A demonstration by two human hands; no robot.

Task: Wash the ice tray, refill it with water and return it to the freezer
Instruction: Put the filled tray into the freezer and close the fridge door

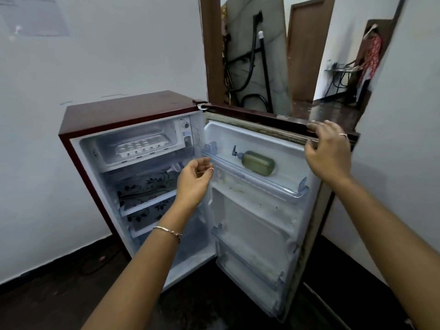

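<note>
Inside, ice tray (140,146) apparently runs left-right; right hand (329,150) grips door (252,217).

Nothing here is coming through clearly enough to read. A sheet of paper (35,16) is hanging on the wall at the upper left, its printed lines blurring into grey streaks. Inside the fridge (123,108), a small sticker (187,134) with blue print is sitting just below the control dial (185,125), to the right of the freezer compartment (95,148). Its lettering is showing too small and soft to make out.
</note>
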